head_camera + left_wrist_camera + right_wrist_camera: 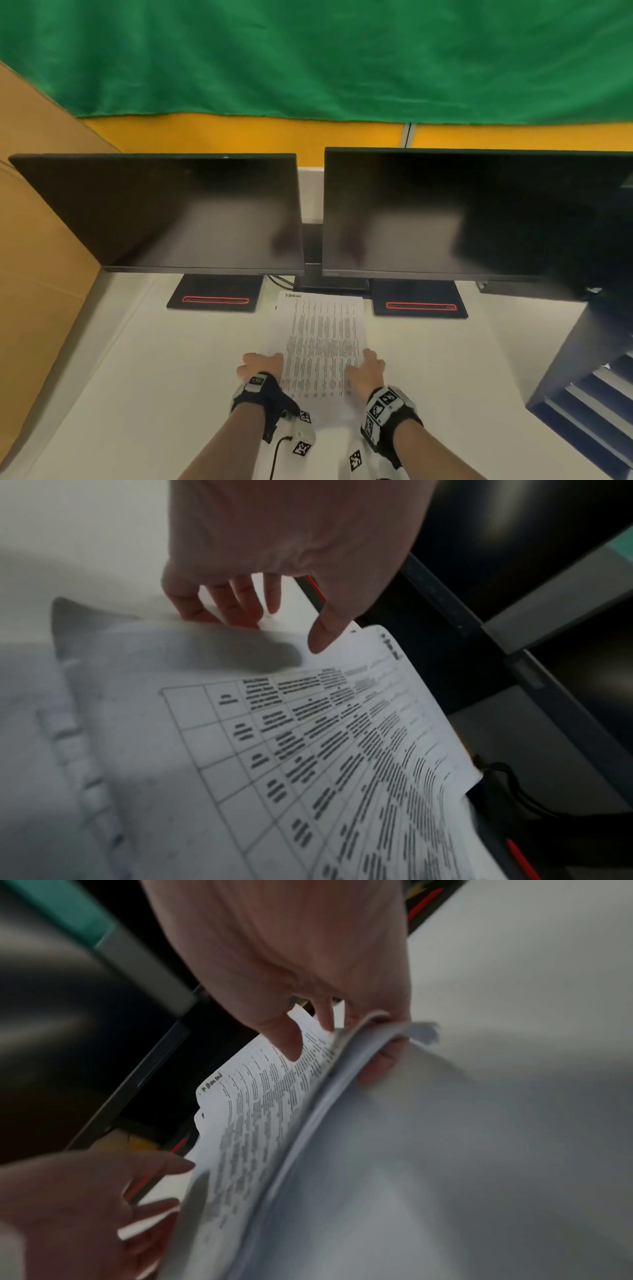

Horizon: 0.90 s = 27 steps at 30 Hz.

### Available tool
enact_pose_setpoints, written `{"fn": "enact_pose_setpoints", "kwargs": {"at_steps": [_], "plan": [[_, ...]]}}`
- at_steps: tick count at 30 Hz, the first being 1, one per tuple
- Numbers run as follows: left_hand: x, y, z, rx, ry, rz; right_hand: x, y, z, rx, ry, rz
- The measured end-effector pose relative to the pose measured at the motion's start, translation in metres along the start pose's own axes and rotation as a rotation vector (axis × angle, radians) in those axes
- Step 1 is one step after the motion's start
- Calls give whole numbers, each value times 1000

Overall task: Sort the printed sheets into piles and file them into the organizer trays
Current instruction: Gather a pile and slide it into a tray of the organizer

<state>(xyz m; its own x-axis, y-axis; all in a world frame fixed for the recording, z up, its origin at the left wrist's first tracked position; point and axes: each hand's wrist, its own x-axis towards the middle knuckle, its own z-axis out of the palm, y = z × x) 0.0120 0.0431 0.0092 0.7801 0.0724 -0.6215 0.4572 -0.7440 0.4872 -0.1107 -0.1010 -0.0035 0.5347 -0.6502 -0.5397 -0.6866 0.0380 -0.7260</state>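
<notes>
A stack of printed sheets (322,346) with a table of text lies lengthwise on the white desk (154,377), in front of the monitor stands. My left hand (262,365) holds its left edge, with the thumb (322,639) on top and the fingers (222,607) behind the lifted edge. My right hand (368,366) grips the right edge, thumb (287,1039) on the top sheet and fingers (380,1064) underneath. In the right wrist view the stack (260,1123) bows upward. The dark blue organizer trays (589,404) stand at the desk's right edge.
Two dark monitors (178,212) (462,212) stand side by side behind the sheets on black bases with red lines (215,299) (419,305). A brown cardboard panel (41,240) walls the left side. Green cloth (308,51) hangs at the back.
</notes>
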Motion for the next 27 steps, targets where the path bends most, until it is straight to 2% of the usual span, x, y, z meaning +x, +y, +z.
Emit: {"fn": "enact_pose_setpoints", "kwargs": {"at_steps": [2, 4, 9, 12, 14, 16, 21, 25, 27], "plan": [[-2, 6, 5, -27, -47, 25, 0, 3, -9, 116, -5, 20], [-7, 10, 10, -30, -91, 60, -2, 9, -17, 125, -44, 20], [8, 7, 22, 145, -223, 144, -9, 27, -43, 253, -172, -38], [-11, 22, 14, -89, -268, 297, -29, 19, -65, 333, -188, -84], [-26, 36, 11, -272, -301, 411, -32, 10, -76, 404, -142, -114], [-41, 53, 9, -363, -261, 553, -32, -7, -85, 496, -77, -162], [-80, 81, 3, -515, -138, 899, -46, -56, -102, 717, 21, -409], [-101, 83, 5, -542, -76, 1017, -58, -70, -112, 904, 22, -449], [-105, 81, 8, -572, -84, 1014, -62, -71, -115, 915, 65, -456]]}}
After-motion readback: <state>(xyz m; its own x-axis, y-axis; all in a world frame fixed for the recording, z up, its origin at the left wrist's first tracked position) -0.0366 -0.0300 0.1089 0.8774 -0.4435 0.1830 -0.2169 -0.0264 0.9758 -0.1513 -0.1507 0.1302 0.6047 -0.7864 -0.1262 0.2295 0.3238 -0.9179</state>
